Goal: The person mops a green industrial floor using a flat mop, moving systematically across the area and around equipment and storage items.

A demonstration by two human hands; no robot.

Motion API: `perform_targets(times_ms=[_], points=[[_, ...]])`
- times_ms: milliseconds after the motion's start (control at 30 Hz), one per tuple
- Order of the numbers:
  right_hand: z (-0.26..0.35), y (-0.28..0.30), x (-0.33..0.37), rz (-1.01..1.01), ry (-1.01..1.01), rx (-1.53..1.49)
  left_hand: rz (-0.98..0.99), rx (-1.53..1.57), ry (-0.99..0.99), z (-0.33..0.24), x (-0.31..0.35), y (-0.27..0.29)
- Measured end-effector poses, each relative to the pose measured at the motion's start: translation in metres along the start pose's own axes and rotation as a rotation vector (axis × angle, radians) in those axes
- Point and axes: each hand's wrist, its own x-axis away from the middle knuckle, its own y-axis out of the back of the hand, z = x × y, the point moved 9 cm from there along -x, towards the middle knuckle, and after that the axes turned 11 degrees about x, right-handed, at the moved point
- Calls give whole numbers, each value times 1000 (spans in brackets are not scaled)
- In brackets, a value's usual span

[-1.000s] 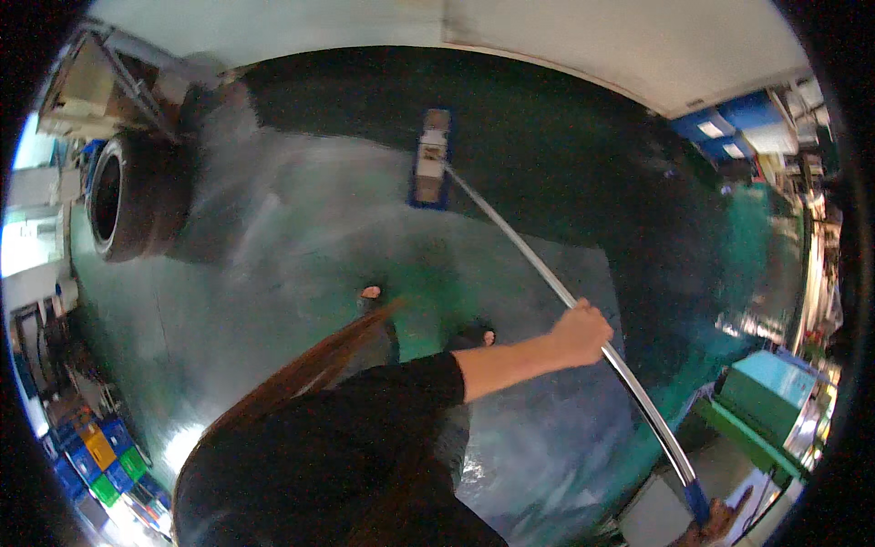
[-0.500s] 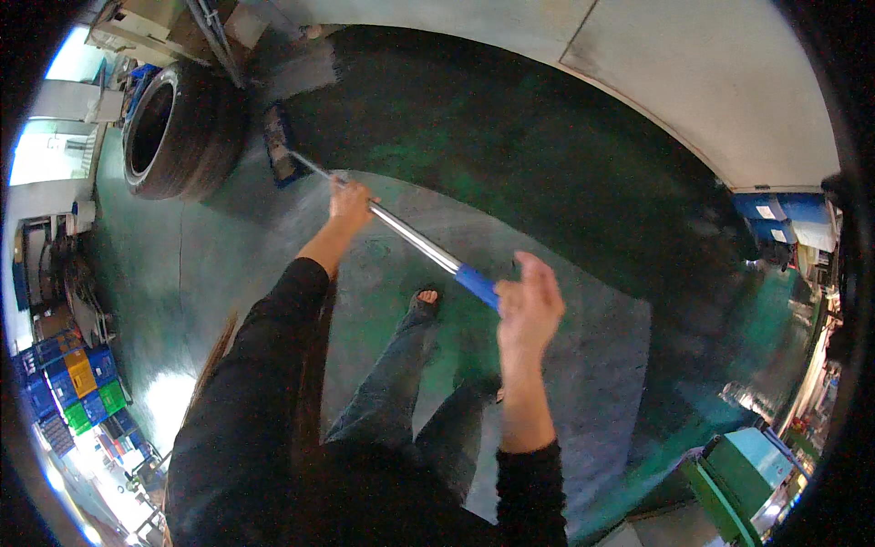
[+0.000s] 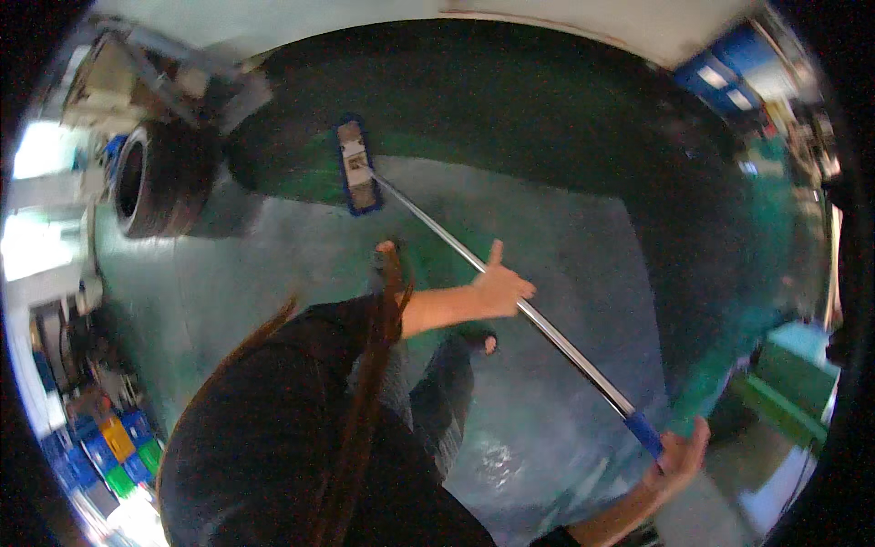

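A flat mop with a blue head (image 3: 357,169) lies on the wet green floor (image 3: 565,228) ahead of me. Its long metal pole (image 3: 437,240) runs down to the right and ends in a blue grip (image 3: 643,434). My left hand (image 3: 499,290) is closed around the middle of the pole with the thumb sticking up. My right hand (image 3: 679,456) holds the blue grip at the lower right, fingers loosely curled. My dark sleeve and long hair fill the lower left. One of my feet (image 3: 387,255) shows just under the pole, the other (image 3: 474,342) below my left hand.
A large black tyre (image 3: 155,178) stands at the left by some metal equipment (image 3: 137,77). Blue, yellow and green crates (image 3: 109,447) sit at the lower left. A green box (image 3: 793,365) is at the right, and blue bins (image 3: 720,77) at the top right.
The mop head has swung away from the tyre toward the middle of the floor. My hands are farther apart on the pole, and my right hand has dropped to the lower right.
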Motion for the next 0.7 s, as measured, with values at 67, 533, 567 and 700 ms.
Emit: perform_targets(times_ms=[67,533,567,700], points=[[-3,150,14,-151,63,53,-63,75,-256,-135,-29,-29],[-2,284,119,-547,635,1558,-303,180,-553,-476,-225,-139],[-3,273,113,-543,634,1521,-233,177,-574,-475,-238,-144],[1,308,104,-706,331,798,-254,254,-630,-474,-228,-140]])
